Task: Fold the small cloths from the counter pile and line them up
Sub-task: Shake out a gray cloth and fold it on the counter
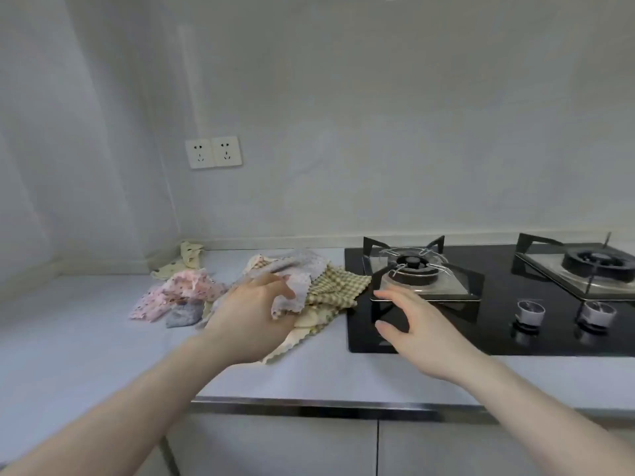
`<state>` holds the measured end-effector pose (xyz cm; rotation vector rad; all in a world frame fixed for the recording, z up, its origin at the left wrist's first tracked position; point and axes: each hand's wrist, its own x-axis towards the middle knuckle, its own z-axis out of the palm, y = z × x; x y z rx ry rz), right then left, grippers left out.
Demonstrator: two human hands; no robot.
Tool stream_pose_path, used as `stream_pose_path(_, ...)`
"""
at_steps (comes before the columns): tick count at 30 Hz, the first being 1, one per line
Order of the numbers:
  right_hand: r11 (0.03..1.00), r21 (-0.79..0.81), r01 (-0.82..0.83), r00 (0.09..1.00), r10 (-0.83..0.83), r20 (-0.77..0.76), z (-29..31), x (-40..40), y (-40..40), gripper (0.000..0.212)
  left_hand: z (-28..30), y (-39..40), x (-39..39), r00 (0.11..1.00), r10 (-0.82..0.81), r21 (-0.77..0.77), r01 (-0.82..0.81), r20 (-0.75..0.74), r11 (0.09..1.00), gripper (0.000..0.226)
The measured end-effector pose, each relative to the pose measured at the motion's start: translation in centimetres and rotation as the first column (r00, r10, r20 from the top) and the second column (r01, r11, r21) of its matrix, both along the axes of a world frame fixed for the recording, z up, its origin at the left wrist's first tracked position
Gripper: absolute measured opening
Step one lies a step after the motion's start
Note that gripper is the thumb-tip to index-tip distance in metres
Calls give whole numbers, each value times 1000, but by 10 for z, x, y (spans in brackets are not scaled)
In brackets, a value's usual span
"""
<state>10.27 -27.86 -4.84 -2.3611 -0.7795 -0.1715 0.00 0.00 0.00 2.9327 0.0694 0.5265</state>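
Observation:
A loose pile of small cloths [330,286] lies on the white counter [103,338], left of the stove. It holds a pink flowered cloth [178,293], a yellow checked cloth [338,286], a cream cloth [187,259] near the wall and a pale grey-lilac cloth [302,280]. My left hand [254,317] rests on the pile with its fingers closed on the grey-lilac cloth. My right hand [412,328] hovers open over the stove's left edge, fingers spread, holding nothing.
A black glass gas stove [498,338] with two burners and two knobs [531,312] takes up the counter's right half. The near burner grate [415,269] stands just beyond my right hand. Two wall sockets [213,152] sit above the pile. The counter's front edge [309,405] runs below.

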Motion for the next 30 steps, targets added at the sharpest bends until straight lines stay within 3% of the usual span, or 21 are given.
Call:
stream_pose_path(4,999,-24,30,998,-31,-56,-11,-30,3,51,-3,8,-23,991,22,-11,-23,-131,1000,10)
stream_pose_path(8,994,-92,62,993,-70,-91,-19,-48,5,53,-4,15,-28,972,28,44,-18,-232,999,32)
stream_pose_path(11,981,-176,80,992,-97,-87,-27,-52,5,56,-1,18,-26,974,53,74,-37,-220,997,51)
stream_pose_path(18,967,-245,68,994,-88,-72,-33,-56,2,53,25,18,-28,989,38,-6,-39,-140,999,51)
stream_pose_path(21,955,-286,76,995,-91,-40,-40,-58,2,53,27,11,-29,969,-4,87,26,-249,996,43)
stream_pose_path(24,941,-319,111,994,-105,37,-48,-63,3,53,13,5,-26,935,37,188,32,-352,982,53)
stream_pose_path(27,941,-317,121,992,-109,57,-51,-65,3,53,-2,0,-22,949,44,159,6,-311,987,60)
stream_pose_path(30,943,-311,121,992,-108,58,-52,-66,3,53,2,-5,-19,987,83,61,-76,-134,995,49)
